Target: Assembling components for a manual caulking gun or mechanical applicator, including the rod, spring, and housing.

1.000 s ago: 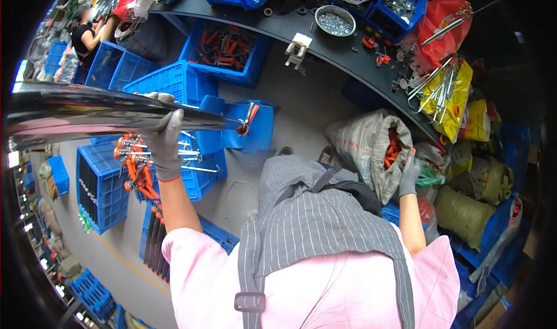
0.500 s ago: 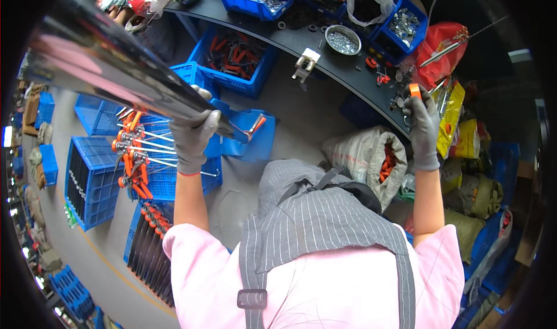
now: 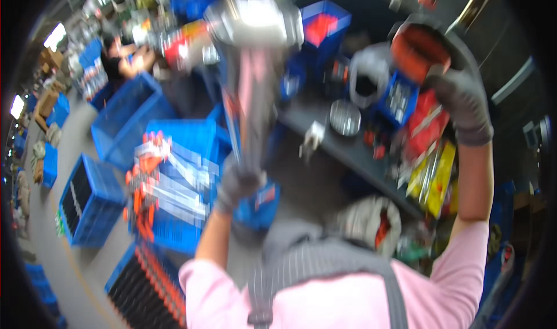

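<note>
My left hand (image 3: pixel 241 183), in a grey glove, is closed round the lower end of a long shiny dark bar (image 3: pixel 253 91). The bar stands nearly upright, its end close to the camera looking large and smeared. At the upper right, my gloved right hand (image 3: pixel 464 100) is raised and closed on an orange part (image 3: pixel 422 52) with a dark rim. Motion blur hides that part's exact kind. A gap lies between the bar and the orange part. Bar clamps with orange handles (image 3: pixel 145 184) lie on a blue crate left of my left hand.
The dark workbench (image 3: pixel 360 169) carries a metal bowl (image 3: pixel 345 118), blue bins and a red bag (image 3: pixel 422 123). A blue crate of black bars (image 3: pixel 96 198) stands at left. A white sack (image 3: pixel 362 219) is below the bench. Another person (image 3: pixel 125 62) is at the far left.
The bar has swung from slanting up-left to nearly upright. My right hand has lifted the orange part from beside the bench's right end toward the camera. The whole view has shifted and blurred.
</note>
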### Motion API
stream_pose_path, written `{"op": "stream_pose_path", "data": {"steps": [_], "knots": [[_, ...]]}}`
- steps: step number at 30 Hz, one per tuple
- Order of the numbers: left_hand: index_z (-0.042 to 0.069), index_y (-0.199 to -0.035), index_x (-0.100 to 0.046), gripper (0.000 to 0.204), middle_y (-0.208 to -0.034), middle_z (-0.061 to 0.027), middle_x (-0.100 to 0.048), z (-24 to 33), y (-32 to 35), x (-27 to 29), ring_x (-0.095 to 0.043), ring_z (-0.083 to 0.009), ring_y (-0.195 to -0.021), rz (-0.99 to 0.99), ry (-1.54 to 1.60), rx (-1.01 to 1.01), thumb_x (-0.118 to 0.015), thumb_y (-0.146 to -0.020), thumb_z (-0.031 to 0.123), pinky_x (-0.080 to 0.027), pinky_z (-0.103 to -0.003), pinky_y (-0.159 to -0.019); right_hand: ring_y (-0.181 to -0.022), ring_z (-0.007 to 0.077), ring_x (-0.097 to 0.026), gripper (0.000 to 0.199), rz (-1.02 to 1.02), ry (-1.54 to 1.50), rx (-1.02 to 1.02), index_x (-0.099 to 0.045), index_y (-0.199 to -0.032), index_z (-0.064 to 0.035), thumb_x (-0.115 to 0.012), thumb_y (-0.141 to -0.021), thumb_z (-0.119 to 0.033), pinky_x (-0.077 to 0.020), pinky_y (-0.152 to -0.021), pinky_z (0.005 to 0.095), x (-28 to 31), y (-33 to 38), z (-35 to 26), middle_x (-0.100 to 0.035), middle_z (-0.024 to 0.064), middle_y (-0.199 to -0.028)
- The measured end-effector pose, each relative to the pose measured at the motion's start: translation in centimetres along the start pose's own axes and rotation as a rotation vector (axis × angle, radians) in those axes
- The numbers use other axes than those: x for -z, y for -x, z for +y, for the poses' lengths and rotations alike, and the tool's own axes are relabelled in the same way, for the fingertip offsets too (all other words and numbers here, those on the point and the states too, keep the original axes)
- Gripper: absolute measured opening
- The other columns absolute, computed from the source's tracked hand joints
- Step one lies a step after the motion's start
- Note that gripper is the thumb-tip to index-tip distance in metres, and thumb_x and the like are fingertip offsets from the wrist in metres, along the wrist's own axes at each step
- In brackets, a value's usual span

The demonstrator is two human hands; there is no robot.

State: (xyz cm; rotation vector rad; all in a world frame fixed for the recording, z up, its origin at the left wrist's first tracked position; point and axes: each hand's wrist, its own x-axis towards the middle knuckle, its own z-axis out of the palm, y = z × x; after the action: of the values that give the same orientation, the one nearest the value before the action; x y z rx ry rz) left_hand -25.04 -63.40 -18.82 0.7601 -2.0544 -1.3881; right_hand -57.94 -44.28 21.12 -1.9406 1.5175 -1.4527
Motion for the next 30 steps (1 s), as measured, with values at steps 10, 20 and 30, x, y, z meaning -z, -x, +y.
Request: {"op": "stream_pose_path", "data": {"steps": [10, 20, 30], "knots": [[0.005, -0.110, -0.071, 0.045, -0.092, -0.0049, -0.075, 10.1, 3.6, -5.3, -0.070, -0.0137, -0.083, -0.004, 0.170, -0.305, -0.093, -0.071, 0.013, -0.060, -0.036, -0.077, -0.103, 0.0231, -0.079, 0.083, -0.910, 0.847, -0.403, -0.062, -0.144, 0.0101, -0.096, -0.083, -0.036, -0.0631, -0.094, 0.0346, 5.2, -8.5, -18.6, -0.081, 0.0174, -0.124], [0.005, -0.118, -0.072, 0.052, -0.101, -0.0086, -0.077, 7.9, 0.8, -5.1, -0.075, -0.0186, -0.089, -0.010, 0.045, -0.382, -0.091, -0.070, 0.011, -0.062, -0.036, -0.081, -0.106, 0.0232, -0.073, 0.093, -0.792, 0.576, -0.058, -0.055, -0.151, 0.0021, -0.098, -0.075, -0.032, -0.0613, -0.090, 0.0366, -2.1, -4.6, -11.4, -0.074, 0.0145, -0.121], [0.003, -0.114, -0.073, 0.044, -0.101, -0.0125, -0.077, 2.8, 1.3, -3.0, -0.076, -0.0300, -0.091, 0.002, 0.183, -0.468, -0.085, -0.071, 0.007, -0.060, -0.039, -0.085, -0.101, 0.0366, -0.070, 0.087, -0.794, 0.820, 0.666, -0.064, -0.148, 0.0015, -0.086, -0.080, -0.048, -0.0581, -0.086, 0.0487, -9.0, -5.0, -9.0, -0.065, 0.0183, -0.128]]}}
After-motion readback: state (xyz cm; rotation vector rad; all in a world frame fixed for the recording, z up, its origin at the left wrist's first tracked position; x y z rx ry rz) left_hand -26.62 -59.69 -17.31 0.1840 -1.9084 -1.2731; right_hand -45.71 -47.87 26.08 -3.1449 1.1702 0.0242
